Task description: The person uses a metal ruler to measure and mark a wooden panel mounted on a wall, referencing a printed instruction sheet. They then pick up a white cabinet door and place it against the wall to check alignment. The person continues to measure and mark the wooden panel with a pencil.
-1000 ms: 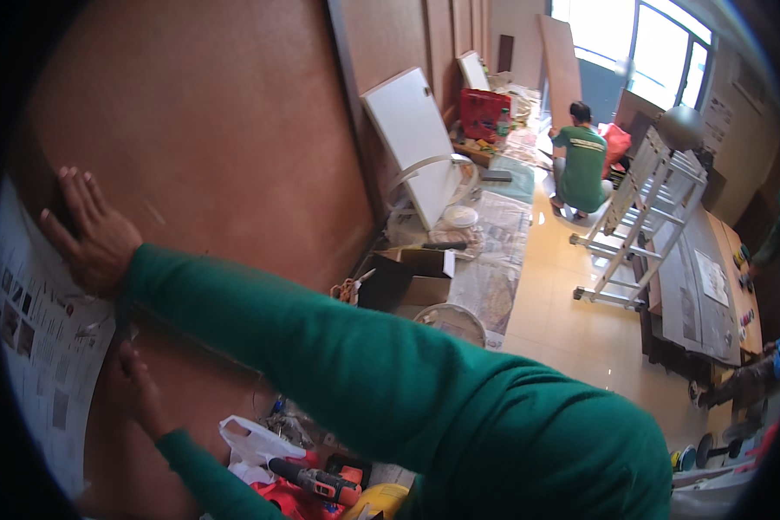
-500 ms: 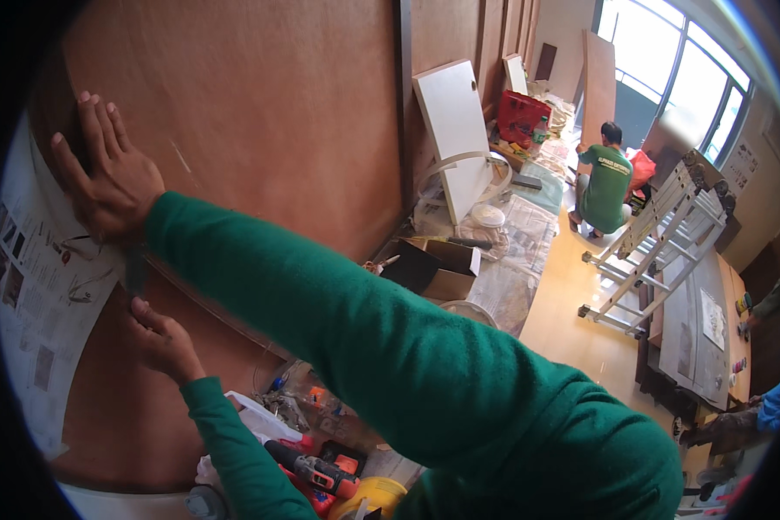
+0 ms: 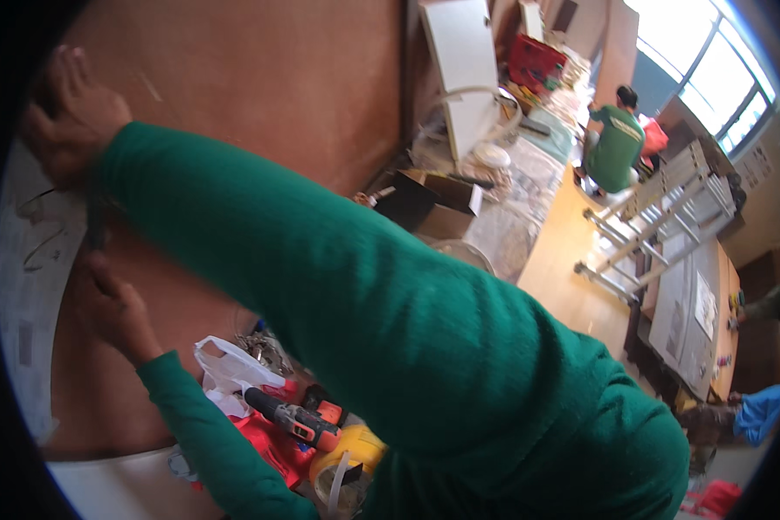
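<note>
Right hand [image 3: 80, 120] resting flat, left hand [image 3: 117, 312] sitting just below

Nearest, a soft green knit sleeve [image 3: 347, 277] is crossing most of the view in loose folds. At its end, the right hand is lying palm-down with fingers extended, apparently on the left part of the brown panel [image 3: 260, 95]; blur is hiding exact contact. The left hand is curling below it, thumb up by a slim dark item [image 3: 95, 227]; can't tell whether the fingers are gripping that. Just left of both hands, a printed white sheet [image 3: 30, 286] is hanging, thin and papery, curving with the lens.

Progress, as a judgement: work is looking unfinished. The sheet is already lying along the panel's side and the hands are occupying that border; how much is left isn't showing. The panel is looking smooth, wood-toned, faintly scuffed.

Below the arms, an orange-and-black power drill [image 3: 295, 418] is lying on crinkled red plastic [image 3: 264, 444], beside a flimsy white bag [image 3: 230, 368] and a rounded yellow object [image 3: 364, 446].

Farther, an open cardboard box [image 3: 446, 217] is standing near a flat white board [image 3: 461, 48], which is leaning upright.

Beyond, a co-worker [image 3: 614, 147] in green is crouching. A ribbed metal stepladder [image 3: 654, 221] is standing by a long, grey-topped bench [image 3: 680, 321]. Farthest, a bright, dark-framed window [image 3: 711, 61] is glaring.
</note>
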The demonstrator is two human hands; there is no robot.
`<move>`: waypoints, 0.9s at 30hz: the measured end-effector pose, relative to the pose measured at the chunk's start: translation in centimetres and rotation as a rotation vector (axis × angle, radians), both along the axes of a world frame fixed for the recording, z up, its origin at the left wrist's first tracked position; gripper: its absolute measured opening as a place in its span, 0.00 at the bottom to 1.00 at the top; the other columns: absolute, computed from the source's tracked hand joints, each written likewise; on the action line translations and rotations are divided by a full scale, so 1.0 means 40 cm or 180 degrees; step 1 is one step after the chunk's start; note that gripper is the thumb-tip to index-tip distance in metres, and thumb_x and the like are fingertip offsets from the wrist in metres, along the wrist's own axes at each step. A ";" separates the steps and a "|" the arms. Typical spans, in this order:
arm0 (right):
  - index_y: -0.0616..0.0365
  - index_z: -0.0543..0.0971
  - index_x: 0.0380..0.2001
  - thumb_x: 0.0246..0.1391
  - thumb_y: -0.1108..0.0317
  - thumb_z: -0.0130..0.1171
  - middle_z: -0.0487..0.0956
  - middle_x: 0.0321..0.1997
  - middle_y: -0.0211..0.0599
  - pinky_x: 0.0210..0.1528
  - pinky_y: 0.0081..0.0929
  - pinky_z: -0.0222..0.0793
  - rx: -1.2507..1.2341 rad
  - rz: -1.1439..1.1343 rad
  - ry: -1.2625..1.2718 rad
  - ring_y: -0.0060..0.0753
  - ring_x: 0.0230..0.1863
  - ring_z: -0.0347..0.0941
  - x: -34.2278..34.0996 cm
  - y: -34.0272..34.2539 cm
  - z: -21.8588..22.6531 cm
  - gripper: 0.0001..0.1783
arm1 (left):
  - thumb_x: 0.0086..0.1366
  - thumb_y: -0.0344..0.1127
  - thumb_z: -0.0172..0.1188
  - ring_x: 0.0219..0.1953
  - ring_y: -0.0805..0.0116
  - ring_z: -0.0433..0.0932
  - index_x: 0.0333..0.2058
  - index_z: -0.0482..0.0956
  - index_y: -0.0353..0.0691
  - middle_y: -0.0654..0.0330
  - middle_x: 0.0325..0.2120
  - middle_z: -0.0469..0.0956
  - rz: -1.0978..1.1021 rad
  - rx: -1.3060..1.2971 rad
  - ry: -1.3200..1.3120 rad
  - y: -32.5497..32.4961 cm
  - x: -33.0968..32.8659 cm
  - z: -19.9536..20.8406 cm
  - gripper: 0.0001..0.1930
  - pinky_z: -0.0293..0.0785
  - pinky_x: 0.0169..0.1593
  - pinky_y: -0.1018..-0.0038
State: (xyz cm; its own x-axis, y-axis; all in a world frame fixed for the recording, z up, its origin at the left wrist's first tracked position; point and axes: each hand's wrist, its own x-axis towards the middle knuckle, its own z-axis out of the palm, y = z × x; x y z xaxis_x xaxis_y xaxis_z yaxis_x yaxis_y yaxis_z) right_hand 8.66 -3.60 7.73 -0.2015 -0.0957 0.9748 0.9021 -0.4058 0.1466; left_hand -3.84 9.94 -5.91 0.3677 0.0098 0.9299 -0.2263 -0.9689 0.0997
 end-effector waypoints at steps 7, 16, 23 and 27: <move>0.65 0.59 0.71 0.62 0.65 0.53 0.50 0.75 0.68 0.75 0.58 0.49 -0.0412 -0.0573 0.0079 0.74 0.75 0.47 -0.018 -0.113 0.000 0.36 | 0.76 0.52 0.47 0.41 0.39 0.78 0.43 0.77 0.34 0.40 0.37 0.79 0.0098 -0.0481 0.0309 -0.091 0.052 -0.071 0.23 0.71 0.45 0.49; 0.54 0.55 0.74 0.66 0.66 0.51 0.46 0.76 0.67 0.74 0.57 0.51 -0.0647 -0.0661 0.0398 0.72 0.75 0.47 -0.053 -0.056 0.002 0.36 | 0.73 0.48 0.56 0.31 0.50 0.78 0.35 0.79 0.44 0.57 0.26 0.80 0.0095 -0.1063 -0.0241 -0.101 0.019 -0.065 0.14 0.73 0.33 0.55; 0.55 0.53 0.74 0.68 0.66 0.48 0.44 0.77 0.66 0.76 0.56 0.46 -0.0837 -0.0306 0.0614 0.71 0.76 0.43 -0.080 -0.072 -0.004 0.35 | 0.69 0.45 0.60 0.29 0.57 0.75 0.31 0.77 0.45 0.64 0.27 0.80 0.0128 -0.0576 -0.0453 -0.026 0.004 0.023 0.12 0.70 0.36 0.60; 0.55 0.52 0.75 0.68 0.63 0.49 0.44 0.77 0.68 0.75 0.59 0.46 -0.0896 -0.0456 0.0671 0.74 0.75 0.46 -0.088 -0.070 0.006 0.36 | 0.72 0.50 0.56 0.31 0.54 0.77 0.32 0.79 0.45 0.60 0.25 0.80 0.0168 -0.0795 -0.0356 -0.029 -0.008 0.014 0.16 0.72 0.35 0.59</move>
State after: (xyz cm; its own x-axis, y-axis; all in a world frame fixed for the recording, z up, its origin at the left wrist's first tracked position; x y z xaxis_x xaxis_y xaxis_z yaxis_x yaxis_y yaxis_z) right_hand 5.14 -6.41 7.99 0.0145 0.1963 0.9804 0.8614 -0.5003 0.0874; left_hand -4.16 8.79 -5.35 0.2557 0.2604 0.9310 -0.1992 -0.9282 0.3143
